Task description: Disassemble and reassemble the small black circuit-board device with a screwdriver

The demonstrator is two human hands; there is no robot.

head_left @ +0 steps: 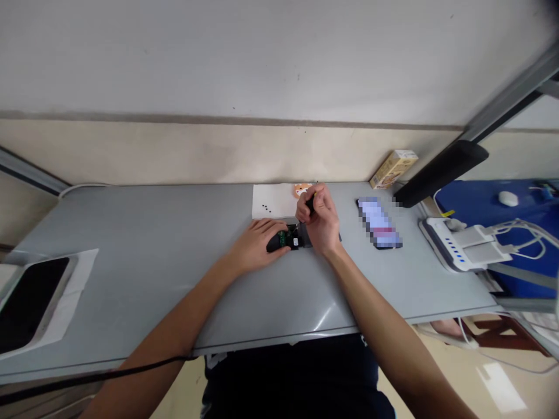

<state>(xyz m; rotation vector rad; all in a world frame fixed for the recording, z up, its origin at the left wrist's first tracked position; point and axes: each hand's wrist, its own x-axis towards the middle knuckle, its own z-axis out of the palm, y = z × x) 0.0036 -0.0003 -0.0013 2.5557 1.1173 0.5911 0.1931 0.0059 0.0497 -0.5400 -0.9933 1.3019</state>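
Note:
Near the middle of the desk lies a black device (295, 243) with its green circuit board (283, 237) exposed. My left hand (261, 241) is closed around its left end, thumb along the near edge and fingers over the far side. My right hand (321, 216) makes a fist around a screwdriver (310, 203) with a dark handle. Its thin shaft points down at the device; the tip is too small to make out. A dark flat part shows partly beneath my right wrist. Beyond my hands, several tiny black screws (266, 208) rest on a white sheet (275, 195).
An orange patterned round item (301, 190) sits on the sheet's far right. To the right are a phone (379, 224), a small carton (393, 169), a black post (441, 174) and a power strip (458, 244) with plugged cables. A black-screened tablet (32, 302) lies far left.

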